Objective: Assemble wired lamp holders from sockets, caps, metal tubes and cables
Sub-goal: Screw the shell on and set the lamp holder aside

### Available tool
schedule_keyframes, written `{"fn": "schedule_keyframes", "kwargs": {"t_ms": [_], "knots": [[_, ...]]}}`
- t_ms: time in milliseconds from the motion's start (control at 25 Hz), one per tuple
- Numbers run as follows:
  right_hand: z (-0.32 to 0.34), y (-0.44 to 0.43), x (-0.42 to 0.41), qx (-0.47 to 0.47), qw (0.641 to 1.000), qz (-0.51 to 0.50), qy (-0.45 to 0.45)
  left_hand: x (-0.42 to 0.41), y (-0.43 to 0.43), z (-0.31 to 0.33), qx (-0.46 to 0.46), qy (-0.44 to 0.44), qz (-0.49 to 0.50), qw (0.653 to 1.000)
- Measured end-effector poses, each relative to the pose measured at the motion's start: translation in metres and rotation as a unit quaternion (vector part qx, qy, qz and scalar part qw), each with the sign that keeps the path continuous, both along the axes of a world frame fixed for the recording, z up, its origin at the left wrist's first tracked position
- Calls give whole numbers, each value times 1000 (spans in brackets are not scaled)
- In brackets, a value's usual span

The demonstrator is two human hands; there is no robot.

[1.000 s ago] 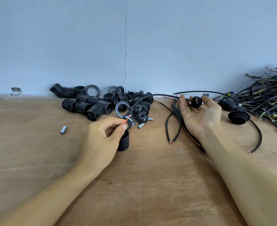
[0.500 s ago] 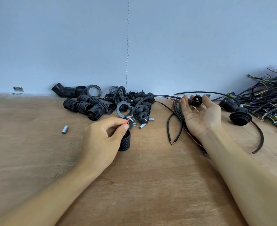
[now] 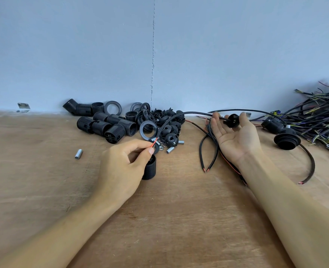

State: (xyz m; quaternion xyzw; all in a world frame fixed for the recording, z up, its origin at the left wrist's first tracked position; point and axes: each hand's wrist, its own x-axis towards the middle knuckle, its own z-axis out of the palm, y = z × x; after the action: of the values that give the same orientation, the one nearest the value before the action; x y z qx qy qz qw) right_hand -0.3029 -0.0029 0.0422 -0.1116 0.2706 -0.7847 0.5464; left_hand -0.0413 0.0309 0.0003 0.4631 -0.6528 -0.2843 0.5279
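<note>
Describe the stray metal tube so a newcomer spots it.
Find the pile of black sockets by the wall. In front of its left end, a short silver tube lies alone on the table; the other tubes lie among the caps.

No text to read, no label, brand or number on the black sockets [image 3: 109, 126], the cables [image 3: 318, 117], the wooden table [image 3: 179, 209], the wall [image 3: 198, 45]
</note>
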Motion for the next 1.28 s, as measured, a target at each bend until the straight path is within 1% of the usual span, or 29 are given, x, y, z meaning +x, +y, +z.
{"fn": "schedule_keyframes", "kwargs": {"t_ms": [120,280,480,760,920,960,1000,1120,1280], "knots": [[0,-2,-1,12,1000,-5,-1,0,0,0,-1,-1,-1,1000],[-1,-3,-2,44,997,3,68,0,0,0,-6,-6,0,1000],[1,-1,4,2,999,24,36,1,-1,-1,-9,-10,-2,1000],[3,-3,3,15,998,35,43,1,-1,0,-10,-13,-4,1000],[11,-3,-2,-7,999,32,-14,1,-1,0,-7,-15,-3,1000],[13,-3,-1,-11,999,31,-15,1,-1,0,-5,-14,-4,1000],[14,-3,0,-12,1000,27,-3,1,-1,-1,-5,-13,-5,1000],[16,-2,4,1,997,15,71,1,-2,-1,-3,-11,-11,1000],[20,1,11,26,990,12,136,1,-3,-2,-3,-6,-14,1000]]}}
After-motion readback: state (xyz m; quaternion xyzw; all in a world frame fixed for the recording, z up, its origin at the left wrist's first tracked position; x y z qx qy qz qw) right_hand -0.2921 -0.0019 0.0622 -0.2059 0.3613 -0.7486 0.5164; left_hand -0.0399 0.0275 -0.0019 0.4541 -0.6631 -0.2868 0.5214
